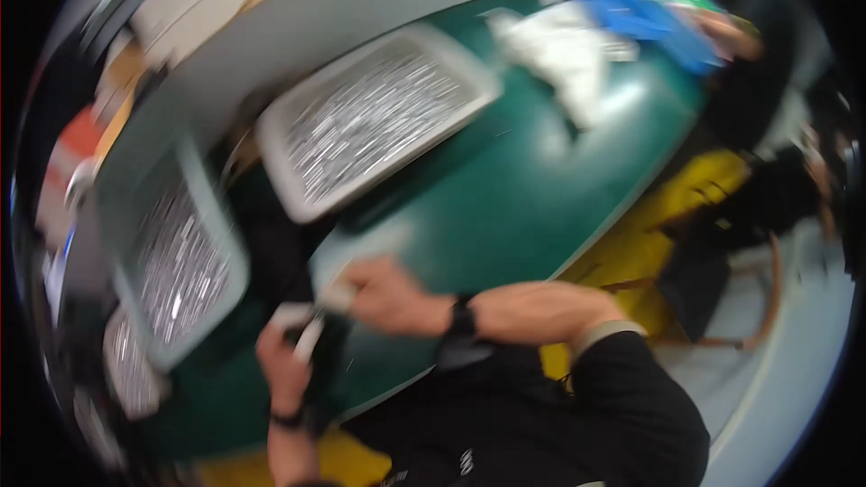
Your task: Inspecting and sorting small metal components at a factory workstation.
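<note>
My left hand (284,359) is raised over the near left part of the green table, its fingers curled around something small that the blur hides. White pieces (309,338) show at its fingertips; whether they are finger coverings or a held thing I cannot tell. Close beside it, on the right, my right hand (388,293) is closed in a pinch, with another whitish patch (338,296) at its fingertips. What it pinches is too smeared to name. The two hands' fingertips almost meet. Both wrists wear dark bands.
Thin shiny metallic-looking pieces fill a pale tray (487,90) on the green table (541,189) and a grey-green bin (236,275) at left. A white cloth or bag (564,50) lies farther back, near blue containers (622,9). Another person's hand (731,36) is there. A chair (771,298) stands right.
</note>
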{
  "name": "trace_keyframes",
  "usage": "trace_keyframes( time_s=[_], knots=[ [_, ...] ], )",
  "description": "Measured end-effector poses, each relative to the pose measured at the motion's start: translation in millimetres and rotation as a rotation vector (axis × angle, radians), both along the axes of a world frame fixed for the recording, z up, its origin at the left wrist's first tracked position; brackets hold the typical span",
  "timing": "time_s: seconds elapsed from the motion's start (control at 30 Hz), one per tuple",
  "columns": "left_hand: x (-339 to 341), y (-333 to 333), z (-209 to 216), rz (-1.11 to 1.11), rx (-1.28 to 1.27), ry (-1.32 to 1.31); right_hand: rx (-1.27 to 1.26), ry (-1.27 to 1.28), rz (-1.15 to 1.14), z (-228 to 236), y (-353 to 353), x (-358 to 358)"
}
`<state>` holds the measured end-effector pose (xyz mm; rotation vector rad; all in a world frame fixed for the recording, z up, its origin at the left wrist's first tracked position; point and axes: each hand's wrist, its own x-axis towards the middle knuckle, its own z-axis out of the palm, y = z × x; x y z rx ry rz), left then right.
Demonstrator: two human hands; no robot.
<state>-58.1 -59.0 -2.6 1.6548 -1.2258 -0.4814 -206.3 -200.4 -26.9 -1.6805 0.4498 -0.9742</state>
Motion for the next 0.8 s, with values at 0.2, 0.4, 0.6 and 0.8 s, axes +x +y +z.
trace_keyframes(
  time_s=[0.2,0.4,0.6,0.8],
  knots=[
    [36.9,11.3,-11.2,0.295,-0.003,0.007,0.424,-0.133,-0.085,24.3,-33.4,-14.0],
    [37.0,19.0,-12.1,0.185,-0.041,0.039,0.376,-0.092,0.007,16.7,-22.1,-7.7],
    [30.4,19.4,3.5,0.128,-0.107,-0.134,0.394,-0.111,-0.019,24.3,-22.3,-11.9],
    [44.3,39.3,23.4,0.217,-0.014,-0.303,0.403,-0.126,-0.011,27.0,-25.5,-13.0]
  ],
)
